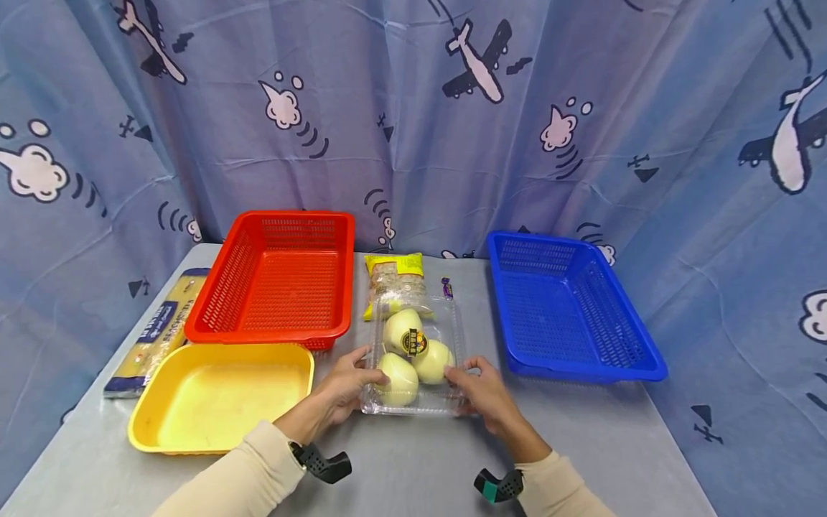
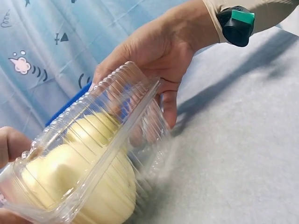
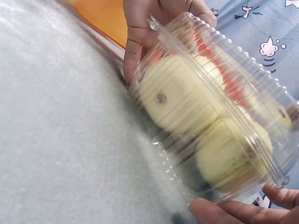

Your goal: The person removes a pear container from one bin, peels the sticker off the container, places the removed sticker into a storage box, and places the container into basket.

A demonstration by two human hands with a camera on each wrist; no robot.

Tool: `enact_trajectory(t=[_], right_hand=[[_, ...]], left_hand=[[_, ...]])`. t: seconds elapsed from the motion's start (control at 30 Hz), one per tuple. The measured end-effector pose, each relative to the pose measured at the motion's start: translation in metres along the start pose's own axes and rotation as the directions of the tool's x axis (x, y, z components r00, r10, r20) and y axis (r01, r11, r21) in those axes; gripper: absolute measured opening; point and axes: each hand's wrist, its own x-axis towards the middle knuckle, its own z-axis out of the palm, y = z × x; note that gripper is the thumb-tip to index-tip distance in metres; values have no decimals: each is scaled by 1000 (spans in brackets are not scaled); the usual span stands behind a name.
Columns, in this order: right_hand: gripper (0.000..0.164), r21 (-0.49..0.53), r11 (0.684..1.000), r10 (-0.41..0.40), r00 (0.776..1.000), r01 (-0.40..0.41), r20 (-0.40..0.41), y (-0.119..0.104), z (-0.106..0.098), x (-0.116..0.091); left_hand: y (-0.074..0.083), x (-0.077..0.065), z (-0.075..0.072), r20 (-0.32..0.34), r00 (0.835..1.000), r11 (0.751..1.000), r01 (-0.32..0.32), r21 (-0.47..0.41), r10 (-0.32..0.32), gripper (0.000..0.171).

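A clear plastic clamshell box (image 1: 413, 411) holds three pale yellow-green fruits (image 1: 399, 380), and a dark round sticker (image 1: 414, 342) marks its lid. My left hand (image 1: 345, 384) grips the box's left side, thumb over the top edge. On the opposite side, my right hand (image 1: 486, 395) holds it the same way. Ribbed walls and the fruits show through the plastic in both wrist views. Whether the box's underside touches the table cannot be told. Its far end overlaps a yellow snack bag (image 1: 395, 269) in the head view.
A red basket (image 1: 349, 287) and a yellow tray (image 1: 145, 409) stand left, beside a long yellow-and-blue packet (image 1: 158, 323). At right is a blue basket (image 1: 588, 372). A small purple wrapped candy (image 1: 446, 287) lies behind the box. A patterned curtain (image 1: 420, 143) hangs behind the grey table (image 1: 400, 467).
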Motion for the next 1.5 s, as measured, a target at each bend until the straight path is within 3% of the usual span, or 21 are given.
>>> enact_trajectory(t=[0.37,0.47,0.63,0.93,1.5], right_hand=[[36,-30,999,-28,999,27,-22,6,1,0],[44,-55,998,-44,998,42,-51,5,-2,0],[57,-145,985,-110,988,93,-113,-8,-5,-2],[54,-279,935,-268,952,220,-148,-38,-7,-6],[56,-222,917,-354,933,331,-70,-62,5,9]], left_hand=[[-4,0,-1,-28,1000,999,-6,40,7,90],[-4,0,0,-22,1000,999,-12,34,13,90],[-4,-2,1,-25,1000,1000,-14,25,15,90],[-4,-2,0,-16,1000,999,-21,29,22,89],[-4,0,-1,-9,1000,1000,-14,21,14,90]])
